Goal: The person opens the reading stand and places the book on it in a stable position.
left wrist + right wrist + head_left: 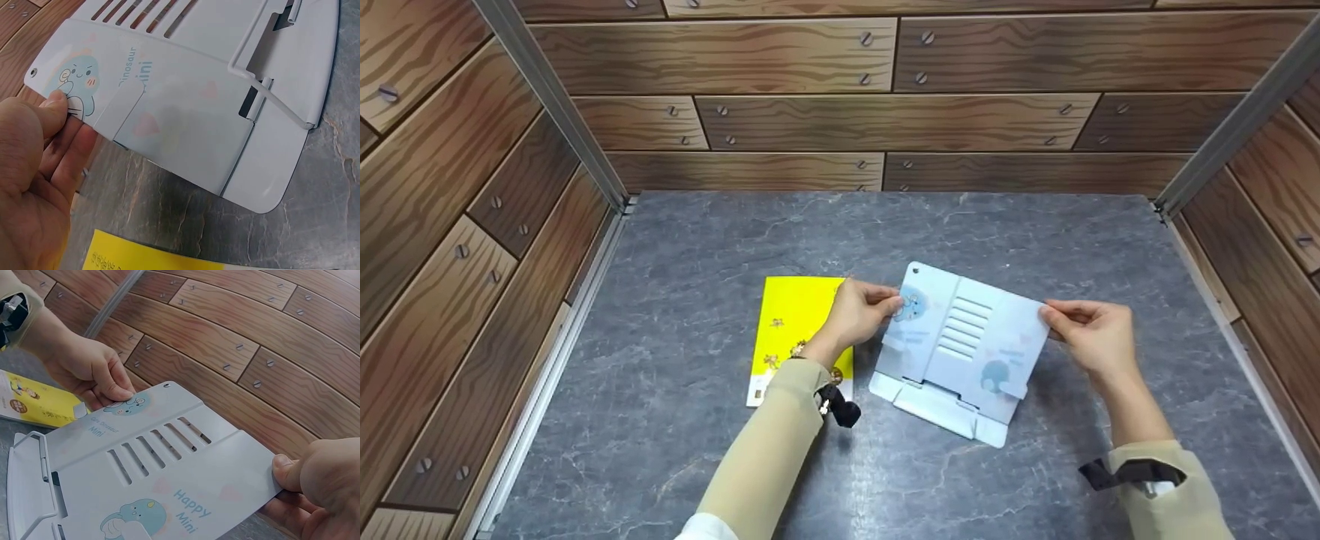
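Both hands hold a pale blue-white book stand (971,337) with slots down its middle, dinosaur pictures and a hinged ledge along its lower end. My left hand (861,313) pinches its left edge near a dinosaur picture, thumb on the front face and fingers behind. On the opposite side, my right hand (1093,334) pinches the upper right corner between thumb and fingers. In the left wrist view, a wire bracket (270,93) crosses the ledge. A yellow book (799,307) lies flat on the table, partly covered by the left hand and forearm.
The grey marbled tabletop (697,247) is bounded by wood-patterned panels (795,120) at the back and both sides. Metal rails (555,97) run up the corners. Black straps (1136,474) circle both wrists.
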The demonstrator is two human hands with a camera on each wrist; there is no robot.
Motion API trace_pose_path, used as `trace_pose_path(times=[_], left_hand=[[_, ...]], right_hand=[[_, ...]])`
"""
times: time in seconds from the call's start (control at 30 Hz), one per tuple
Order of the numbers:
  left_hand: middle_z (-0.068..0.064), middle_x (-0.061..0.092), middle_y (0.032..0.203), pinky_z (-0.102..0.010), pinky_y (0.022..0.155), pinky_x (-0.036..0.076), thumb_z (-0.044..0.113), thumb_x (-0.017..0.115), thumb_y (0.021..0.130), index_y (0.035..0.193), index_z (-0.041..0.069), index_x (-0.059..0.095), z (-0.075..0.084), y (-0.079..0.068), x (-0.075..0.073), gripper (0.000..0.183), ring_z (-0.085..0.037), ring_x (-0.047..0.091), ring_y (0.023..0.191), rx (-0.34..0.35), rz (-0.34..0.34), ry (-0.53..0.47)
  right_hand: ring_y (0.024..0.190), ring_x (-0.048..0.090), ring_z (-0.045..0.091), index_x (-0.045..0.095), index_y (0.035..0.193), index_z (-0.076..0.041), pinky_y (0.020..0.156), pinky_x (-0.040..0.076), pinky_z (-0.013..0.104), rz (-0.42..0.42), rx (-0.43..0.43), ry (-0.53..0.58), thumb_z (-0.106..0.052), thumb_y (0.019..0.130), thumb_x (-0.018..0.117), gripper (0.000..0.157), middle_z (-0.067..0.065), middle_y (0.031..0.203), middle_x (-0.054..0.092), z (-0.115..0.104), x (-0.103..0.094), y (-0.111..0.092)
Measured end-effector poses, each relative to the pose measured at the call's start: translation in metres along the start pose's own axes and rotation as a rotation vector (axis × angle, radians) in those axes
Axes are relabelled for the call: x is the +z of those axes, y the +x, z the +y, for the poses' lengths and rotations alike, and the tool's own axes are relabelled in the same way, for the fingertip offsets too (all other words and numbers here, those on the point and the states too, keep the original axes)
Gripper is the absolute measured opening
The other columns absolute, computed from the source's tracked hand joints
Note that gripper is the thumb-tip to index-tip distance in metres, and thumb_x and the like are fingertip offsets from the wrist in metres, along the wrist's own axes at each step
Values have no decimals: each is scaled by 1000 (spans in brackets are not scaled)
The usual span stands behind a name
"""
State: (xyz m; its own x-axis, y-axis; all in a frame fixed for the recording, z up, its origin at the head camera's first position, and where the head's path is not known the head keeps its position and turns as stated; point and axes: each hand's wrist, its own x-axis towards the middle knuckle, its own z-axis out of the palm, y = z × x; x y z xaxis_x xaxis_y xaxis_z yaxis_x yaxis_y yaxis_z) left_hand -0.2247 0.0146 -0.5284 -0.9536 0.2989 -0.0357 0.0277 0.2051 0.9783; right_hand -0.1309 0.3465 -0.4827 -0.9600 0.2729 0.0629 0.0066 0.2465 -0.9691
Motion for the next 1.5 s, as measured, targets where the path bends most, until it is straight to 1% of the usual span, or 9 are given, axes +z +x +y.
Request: trace_pose_path(times=[0.27, 0.57, 0.77, 0.83, 1.0, 1.1, 1.23, 1.4, 1.5], left_hand=[[-7, 80, 93, -29, 74, 65, 8, 76, 100, 113, -2, 81, -3, -2, 0, 18, -17, 77, 82, 21, 3, -16], [-8, 80, 93, -30, 74, 65, 7, 77, 98, 111, -3, 81, -3, -4, 1, 16, -16, 77, 82, 41, 26, -22], [-9, 80, 94, -38, 78, 66, 6, 77, 99, 110, -3, 81, -5, -6, 0, 16, -18, 77, 82, 37, 19, -56], [-8, 80, 94, -37, 77, 66, 6, 76, 99, 111, -3, 81, -5, -7, 0, 16, -18, 77, 83, 39, 17, -58], [-7, 80, 94, -30, 74, 65, 7, 76, 99, 111, -2, 81, -5, -10, -2, 16, -19, 78, 85, 35, 11, -54], [-8, 80, 95, -30, 74, 65, 7, 76, 99, 111, -3, 81, -5, -11, -2, 16, -20, 78, 85, 31, 8, -66], [-10, 80, 95, -32, 76, 65, 7, 76, 99, 110, -4, 81, -5, -12, -1, 17, -20, 78, 85, 34, 10, -79], [-8, 80, 95, -39, 80, 66, 7, 77, 98, 110, -3, 81, -6, -13, -1, 16, -18, 78, 85, 37, 13, -76], [-7, 80, 95, -38, 79, 66, 7, 77, 98, 109, -3, 81, -6, -13, -2, 16, -18, 77, 84, 34, 14, -73]], right_hand=[[76, 76, 10, 66, 117, 25, 72, 64, 28, -3, 8, 84, 8, 94, 76, 30, 3, 86, 78, 0, 3, 8], [77, 75, 8, 72, 119, 16, 72, 64, 28, -5, -1, -54, -1, 97, 76, 27, -3, 88, 78, -1, 2, 15], [76, 74, 8, 74, 117, 13, 71, 64, 26, -1, 4, -107, -3, 98, 77, 26, 0, 89, 77, -4, 4, 19], [76, 74, 7, 74, 117, 13, 71, 64, 26, 1, 2, -118, -3, 98, 76, 25, 1, 90, 77, -4, 4, 21], [75, 74, 7, 74, 116, 14, 71, 64, 26, 4, -4, -125, -2, 98, 76, 25, -1, 88, 76, -5, 5, 23], [74, 73, 5, 73, 116, 15, 71, 64, 27, 5, -9, -121, -2, 97, 77, 25, -2, 87, 76, -5, 6, 26], [73, 73, 3, 73, 116, 16, 71, 64, 27, 1, -8, -113, -2, 97, 77, 26, 1, 89, 77, -3, 7, 31], [73, 72, 2, 72, 118, 16, 70, 64, 25, -8, 9, -126, 0, 97, 75, 27, 3, 91, 77, -4, 7, 34], [73, 73, 3, 72, 118, 17, 70, 64, 25, -12, 11, -126, 0, 97, 75, 27, 2, 89, 77, -5, 7, 35]])
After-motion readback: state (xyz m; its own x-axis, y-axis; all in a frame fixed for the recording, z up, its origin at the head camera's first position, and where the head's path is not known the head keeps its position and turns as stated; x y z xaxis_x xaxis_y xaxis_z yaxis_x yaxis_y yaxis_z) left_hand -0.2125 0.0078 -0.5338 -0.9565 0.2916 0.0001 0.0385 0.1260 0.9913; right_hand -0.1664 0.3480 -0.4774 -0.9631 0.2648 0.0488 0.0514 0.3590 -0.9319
